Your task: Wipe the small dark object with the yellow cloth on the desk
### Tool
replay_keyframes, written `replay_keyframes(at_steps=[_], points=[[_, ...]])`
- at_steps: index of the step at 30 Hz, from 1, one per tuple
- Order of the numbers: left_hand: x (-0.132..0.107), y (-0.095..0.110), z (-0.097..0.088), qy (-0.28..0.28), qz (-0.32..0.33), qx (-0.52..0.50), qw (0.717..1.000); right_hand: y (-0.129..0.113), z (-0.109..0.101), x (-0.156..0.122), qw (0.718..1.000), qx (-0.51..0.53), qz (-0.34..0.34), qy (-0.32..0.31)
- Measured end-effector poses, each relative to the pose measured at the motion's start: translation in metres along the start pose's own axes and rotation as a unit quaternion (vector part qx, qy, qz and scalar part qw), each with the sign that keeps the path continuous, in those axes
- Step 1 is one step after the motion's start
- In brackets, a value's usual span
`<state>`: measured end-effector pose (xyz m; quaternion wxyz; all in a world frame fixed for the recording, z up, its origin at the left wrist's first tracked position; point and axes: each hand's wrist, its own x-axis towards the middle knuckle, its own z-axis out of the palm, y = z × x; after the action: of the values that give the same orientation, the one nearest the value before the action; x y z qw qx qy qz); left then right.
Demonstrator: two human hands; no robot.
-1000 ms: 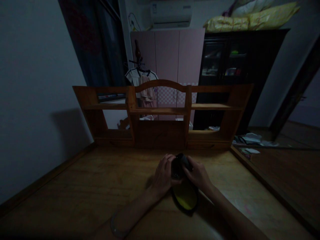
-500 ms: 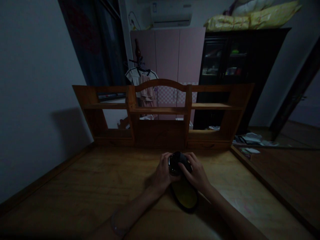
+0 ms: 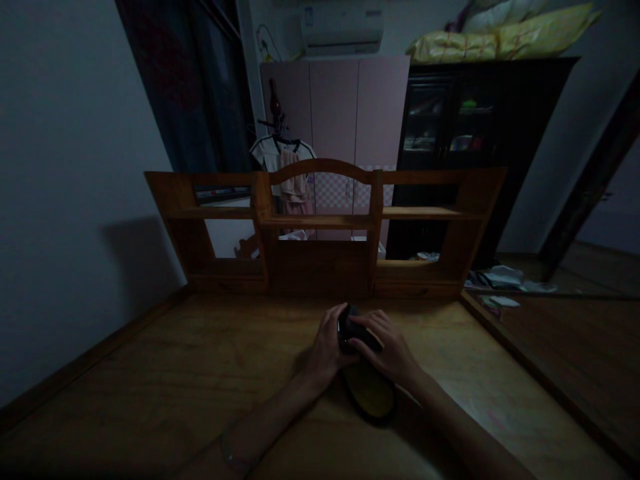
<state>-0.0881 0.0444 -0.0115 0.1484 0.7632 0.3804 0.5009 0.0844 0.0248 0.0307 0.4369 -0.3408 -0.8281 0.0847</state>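
A dark slipper (image 3: pixel 373 396) lies on the wooden desk in front of me. Its rounded heel end points toward me, with a dull yellow footbed inside a black rim. The glossy black upper is at the far end, between my hands. My left hand (image 3: pixel 327 343) is wrapped round the upper's left side, its thumb low across the near edge. From the right, my right hand (image 3: pixel 387 347) grips the upper, with fingers bent over its top and the thumb lying along the near side. Dim light hides detail where the fingers meet the black surface.
A wooden shelf unit (image 3: pixel 320 221) stands along the back of the desk (image 3: pixel 210 360). A wall (image 3: pixel 75 200) borders the left side, and a raised wooden edge (image 3: pixel 530 373) runs along the right. Beyond are a pink wardrobe (image 3: pixel 333 113) and a black cabinet (image 3: pixel 520 127).
My right hand's fingers have shifted left from the upper's far right side onto its top, and the thumb has slid slightly toward me. My left hand and the slipper have hardly moved.
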Motion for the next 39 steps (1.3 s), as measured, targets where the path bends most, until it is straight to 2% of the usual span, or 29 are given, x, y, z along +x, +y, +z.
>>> replay_keyframes(at_steps=[6, 11, 15, 25, 31, 36, 39], points=[[0.000, 0.002, -0.004, 0.001, 0.013, 0.015, 1.000, -0.002, 0.000, -0.003, 0.999, 0.001, 0.005, -0.042], [-0.002, 0.007, -0.010, -0.034, 0.040, 0.015, 0.999, -0.010, 0.000, -0.004, 0.996, -0.021, -0.002, -0.090], [-0.002, 0.006, -0.014, -0.033, 0.052, 0.016, 0.998, -0.016, 0.000, -0.006, 0.993, -0.010, 0.002, -0.117], [-0.004, 0.006, -0.007, -0.038, 0.039, 0.000, 0.999, -0.014, 0.004, -0.010, 0.991, 0.081, 0.062, -0.082], [-0.004, 0.003, -0.003, -0.046, 0.051, 0.011, 0.998, -0.014, 0.004, -0.005, 0.997, -0.028, 0.030, -0.069], [-0.005, 0.006, -0.005, -0.076, 0.057, 0.000, 0.995, -0.019, 0.006, 0.001, 0.983, -0.153, -0.044, -0.094], [-0.005, 0.008, -0.007, -0.075, 0.057, -0.008, 0.995, -0.022, 0.005, 0.003, 0.980, -0.175, -0.047, -0.087]])
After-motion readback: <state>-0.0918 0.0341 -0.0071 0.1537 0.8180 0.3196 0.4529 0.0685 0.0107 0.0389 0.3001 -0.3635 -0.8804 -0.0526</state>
